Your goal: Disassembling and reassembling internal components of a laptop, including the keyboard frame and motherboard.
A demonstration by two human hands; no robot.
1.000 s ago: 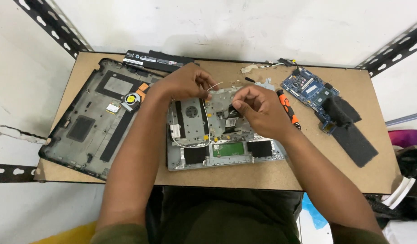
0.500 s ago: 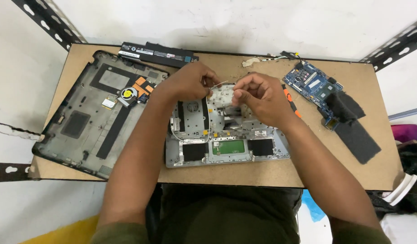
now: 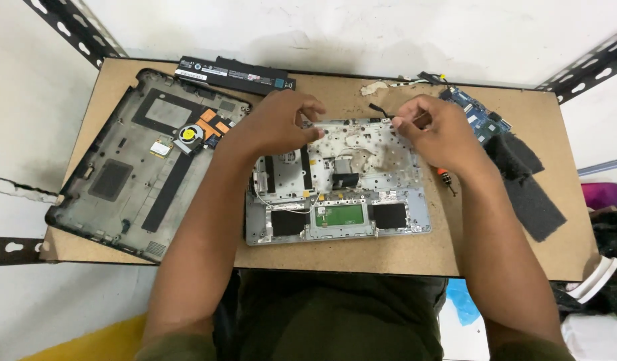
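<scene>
A silver laptop chassis (image 3: pixel 335 217) lies open-side up in the middle of the brown table (image 3: pixel 362 257), its green touchpad board toward me. My left hand (image 3: pixel 278 127) pinches the left end of a thin pale strip (image 3: pixel 348 123) that runs along the chassis's far edge. My right hand (image 3: pixel 435 130) pinches the strip's right end. A short black cable (image 3: pixel 377 108) curls up just left of my right fingertips. The strip's ends are hidden under my fingers.
A dark laptop bottom cover (image 3: pixel 121 180) with a fan (image 3: pixel 187 134) lies at the left. A long black battery (image 3: pixel 235 73) sits at the back. A blue circuit board (image 3: pixel 479 113), black foam pads (image 3: pixel 532 190) and an orange-handled screwdriver (image 3: pixel 445 177) lie at the right.
My hands have moved from the chassis's middle, where they were close together, to its far edge and spread apart, with the pale strip now stretched between them.
</scene>
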